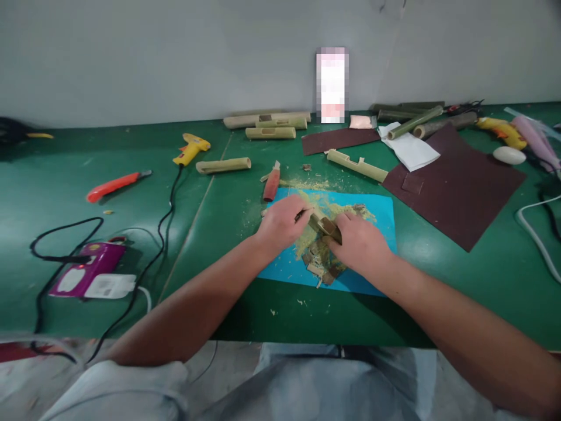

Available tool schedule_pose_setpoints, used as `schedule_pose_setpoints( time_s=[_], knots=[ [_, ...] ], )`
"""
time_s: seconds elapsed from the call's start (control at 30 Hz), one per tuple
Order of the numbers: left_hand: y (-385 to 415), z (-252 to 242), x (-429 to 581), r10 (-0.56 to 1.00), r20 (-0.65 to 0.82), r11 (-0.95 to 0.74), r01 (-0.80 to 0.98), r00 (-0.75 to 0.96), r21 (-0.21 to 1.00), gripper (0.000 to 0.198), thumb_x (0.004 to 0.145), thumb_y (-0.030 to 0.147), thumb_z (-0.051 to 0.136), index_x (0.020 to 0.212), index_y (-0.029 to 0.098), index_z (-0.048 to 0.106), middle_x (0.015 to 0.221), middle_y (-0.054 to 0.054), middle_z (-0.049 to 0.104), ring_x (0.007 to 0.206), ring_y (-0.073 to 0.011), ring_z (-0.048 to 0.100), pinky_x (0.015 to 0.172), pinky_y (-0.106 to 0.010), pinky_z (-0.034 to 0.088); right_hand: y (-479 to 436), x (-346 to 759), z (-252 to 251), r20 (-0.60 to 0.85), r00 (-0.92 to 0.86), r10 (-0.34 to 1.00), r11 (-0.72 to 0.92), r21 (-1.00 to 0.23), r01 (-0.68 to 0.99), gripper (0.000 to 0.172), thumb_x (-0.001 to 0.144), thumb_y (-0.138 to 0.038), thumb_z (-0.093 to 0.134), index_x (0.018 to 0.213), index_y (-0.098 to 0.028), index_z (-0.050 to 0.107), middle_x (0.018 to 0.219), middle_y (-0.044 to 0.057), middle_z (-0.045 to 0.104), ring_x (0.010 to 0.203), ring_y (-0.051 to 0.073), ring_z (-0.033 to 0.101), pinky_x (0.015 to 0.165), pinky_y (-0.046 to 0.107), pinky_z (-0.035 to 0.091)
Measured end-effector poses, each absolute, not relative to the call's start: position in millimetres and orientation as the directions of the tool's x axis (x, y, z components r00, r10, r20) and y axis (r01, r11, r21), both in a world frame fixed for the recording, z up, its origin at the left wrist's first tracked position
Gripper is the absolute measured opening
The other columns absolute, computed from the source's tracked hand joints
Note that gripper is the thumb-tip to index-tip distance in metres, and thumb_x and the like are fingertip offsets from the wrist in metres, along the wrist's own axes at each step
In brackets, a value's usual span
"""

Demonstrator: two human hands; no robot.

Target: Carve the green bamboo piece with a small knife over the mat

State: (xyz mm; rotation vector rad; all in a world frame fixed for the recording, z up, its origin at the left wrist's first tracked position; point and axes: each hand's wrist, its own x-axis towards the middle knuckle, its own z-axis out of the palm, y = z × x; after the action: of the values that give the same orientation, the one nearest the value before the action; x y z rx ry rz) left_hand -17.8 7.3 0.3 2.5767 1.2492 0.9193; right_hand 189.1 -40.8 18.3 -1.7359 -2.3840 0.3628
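Note:
My right hand (362, 240) is closed around a short bamboo tube (323, 224) with a notch cut in its upper side. The tube slants over a blue sheet (381, 210). My left hand (284, 219) is closed at the tube's far left end, fingers bent inward. Something small and dark shows between its fingers, too hidden to name. Under the hands lie yellowish shavings and dust, with a small heap of bamboo chips (313, 260). Just beyond my left hand rests a red-handled knife (272, 184).
Cut bamboo pieces (270, 133) lie along the wall, and a notched one (357, 166) sits nearer. Brown sandpaper sheets (456, 187) cover the right. At left are a yellow glue gun (191, 148), an orange utility knife (114, 186) and a purple power strip (90, 269) with trailing cords.

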Motion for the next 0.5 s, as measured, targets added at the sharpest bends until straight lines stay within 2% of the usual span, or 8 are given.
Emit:
schedule_pose_setpoints(
  time_s=[0.13, 0.33, 0.5],
  knots=[
    [2.9, 2.4, -14.6, 0.683, 0.455, -0.727, 0.592, 0.571, 0.349, 0.020, 0.101, 0.023, 0.053, 0.087, 0.017, 0.067, 0.080, -0.004, 0.067, 0.077, -0.0166, 0.061, 0.071, -0.030, 0.047, -40.8, 189.0, 19.8, -0.030, -0.309, 0.951, 0.288, -0.286, 0.914, 0.019, 0.095, -0.035, 0.055, 0.101, -0.019, 0.062, 0.100, 0.010, 0.068, 0.088, 0.023, 0.062, 0.062, 0.033, 0.029],
    [14.6, 2.3, -25.1, 0.753, 0.460, -0.644, 0.666, 0.470, 0.375, 0.021, 0.100, 0.026, 0.054, 0.085, 0.017, 0.066, 0.081, -0.004, 0.067, 0.076, -0.0163, 0.061, 0.073, -0.030, 0.049, -40.6, 189.2, 16.3, 0.005, -0.297, 0.955, 0.285, -0.298, 0.911, 0.019, 0.095, -0.039, 0.057, 0.098, -0.020, 0.061, 0.098, 0.009, 0.068, 0.086, 0.022, 0.061, 0.061, 0.033, 0.029],
    [13.2, 0.1, -23.5, 0.719, 0.447, -0.685, 0.650, 0.532, 0.329, 0.023, 0.101, 0.027, 0.052, 0.085, 0.018, 0.066, 0.078, -0.004, 0.064, 0.077, -0.0167, 0.059, 0.073, -0.030, 0.048, -40.6, 189.4, 15.8, -0.016, -0.302, 0.953, 0.284, -0.295, 0.912, 0.019, 0.095, -0.038, 0.056, 0.098, -0.020, 0.061, 0.099, 0.009, 0.068, 0.087, 0.023, 0.061, 0.061, 0.034, 0.029]
  ],
)
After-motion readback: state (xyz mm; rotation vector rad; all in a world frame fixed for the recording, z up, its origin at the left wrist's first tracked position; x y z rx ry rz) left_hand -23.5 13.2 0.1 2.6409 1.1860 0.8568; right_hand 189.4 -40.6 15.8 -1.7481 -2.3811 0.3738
